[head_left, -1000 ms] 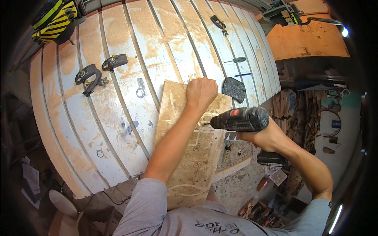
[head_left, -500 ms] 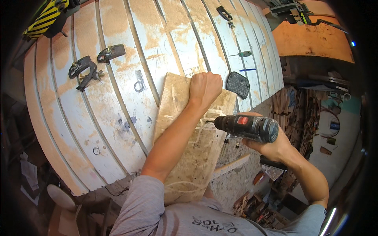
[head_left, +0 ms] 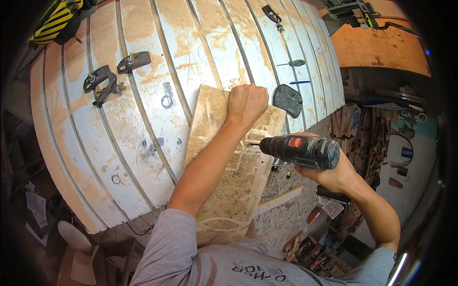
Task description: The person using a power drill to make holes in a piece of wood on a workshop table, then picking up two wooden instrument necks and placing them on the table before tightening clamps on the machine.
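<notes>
A worn wooden board [head_left: 229, 190] reaches from my body over the near edge of the slotted worktable [head_left: 119, 190]. My left hand [head_left: 247, 106] is closed over the board's far edge, its fingertips hidden behind that edge. A black cordless drill [head_left: 300, 151] with a red button is in my right hand [head_left: 329, 176], which is wrapped round its grip. The drill lies nearly level above the right part of the board, its thin bit pointing left. Whether the bit touches the wood I cannot tell.
Dark hold-down clamps [head_left: 134, 62] sit on the table at left, another clamp [head_left: 273, 18] at the far side. Right of my left hand lie a small black keyboard [head_left: 288, 101], a blue pen [head_left: 300, 82] and a green-handled screwdriver [head_left: 296, 63]. Wood offcuts [head_left: 353, 128] are piled below at right.
The whole view has shifted slightly. My left hand keeps its hold on the board, and the drill stays over nearly the same spot.
</notes>
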Action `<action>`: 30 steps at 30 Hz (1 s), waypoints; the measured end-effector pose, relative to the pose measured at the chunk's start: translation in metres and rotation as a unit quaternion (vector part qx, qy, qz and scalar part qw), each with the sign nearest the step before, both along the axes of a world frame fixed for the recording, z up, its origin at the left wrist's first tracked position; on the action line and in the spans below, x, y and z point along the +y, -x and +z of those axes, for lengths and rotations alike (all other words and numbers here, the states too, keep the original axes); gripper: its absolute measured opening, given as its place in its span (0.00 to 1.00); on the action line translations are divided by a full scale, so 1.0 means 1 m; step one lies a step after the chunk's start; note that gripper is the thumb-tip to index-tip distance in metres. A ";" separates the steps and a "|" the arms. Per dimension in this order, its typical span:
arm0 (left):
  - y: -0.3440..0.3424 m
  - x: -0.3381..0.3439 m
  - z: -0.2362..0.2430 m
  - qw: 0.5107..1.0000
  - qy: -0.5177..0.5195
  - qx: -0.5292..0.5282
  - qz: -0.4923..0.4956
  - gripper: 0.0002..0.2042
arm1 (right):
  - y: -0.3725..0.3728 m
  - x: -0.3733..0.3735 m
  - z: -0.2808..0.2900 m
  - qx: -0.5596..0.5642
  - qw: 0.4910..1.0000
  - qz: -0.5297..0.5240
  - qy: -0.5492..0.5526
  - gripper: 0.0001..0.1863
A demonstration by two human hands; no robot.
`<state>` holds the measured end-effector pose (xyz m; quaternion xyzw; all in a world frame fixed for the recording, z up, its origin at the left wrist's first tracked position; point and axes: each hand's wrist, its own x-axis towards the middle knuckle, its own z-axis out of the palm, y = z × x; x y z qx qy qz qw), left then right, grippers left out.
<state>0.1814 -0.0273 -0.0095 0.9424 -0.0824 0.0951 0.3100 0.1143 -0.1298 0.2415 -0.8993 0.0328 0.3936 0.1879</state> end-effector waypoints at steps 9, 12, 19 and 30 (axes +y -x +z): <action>0.001 0.000 0.000 1.000 -0.014 0.004 -0.001 0.25 | -0.007 -0.010 0.009 0.055 0.990 0.074 0.105 0.21; 0.000 0.001 0.000 1.000 -0.014 -0.007 0.005 0.25 | -0.010 -0.013 0.009 0.067 0.988 0.089 0.107 0.17; 0.001 0.002 0.003 1.000 -0.009 0.001 0.000 0.13 | -0.011 -0.016 0.002 0.007 0.983 0.136 0.124 0.18; 0.000 0.000 0.001 1.000 -0.007 0.020 -0.009 0.13 | -0.001 -0.046 -0.006 -0.070 0.974 0.172 0.127 0.24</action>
